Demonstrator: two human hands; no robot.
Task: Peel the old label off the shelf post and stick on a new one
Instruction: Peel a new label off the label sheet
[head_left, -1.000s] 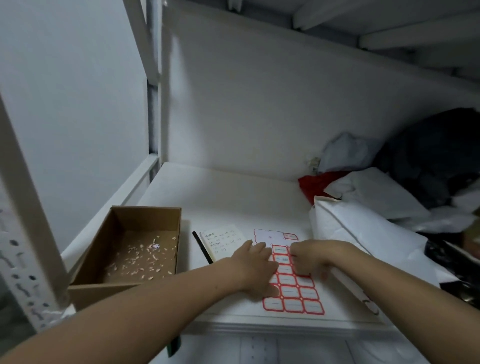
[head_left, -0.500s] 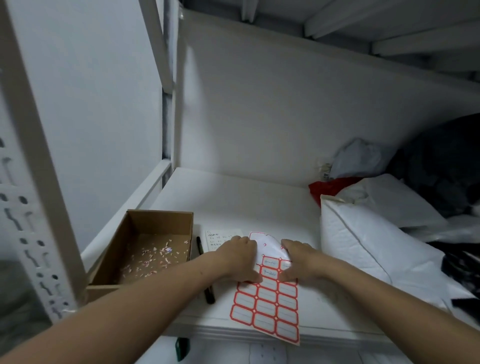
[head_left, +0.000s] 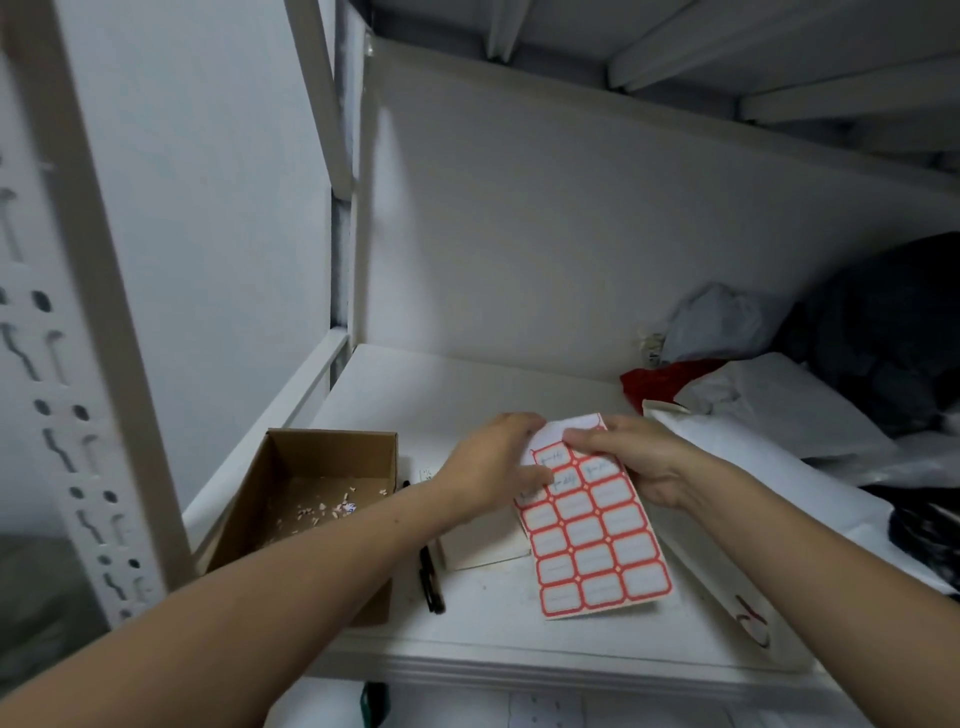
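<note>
A sheet of red-bordered labels (head_left: 592, 540) is held up above the white shelf board (head_left: 467, 395), tilted toward me. My left hand (head_left: 493, 467) holds the sheet's upper left edge, thumb on the front. My right hand (head_left: 634, 462) grips the upper right edge, fingers curled over the top rows. The top of the sheet shows bare backing where labels are gone. The white perforated shelf post (head_left: 78, 364) stands at the near left; I see no label on it.
An open cardboard box (head_left: 311, 499) with paper scraps sits at the left of the shelf. A black pen (head_left: 431, 577) and a small notepad (head_left: 483, 540) lie beside it. White padded mailers (head_left: 727, 467) and bags (head_left: 857, 338) fill the right side.
Both hands have lifted the label sheet off the shelf and brought it toward me. It lay flat a second ago; now it is raised and tilted. The view has shifted left.
</note>
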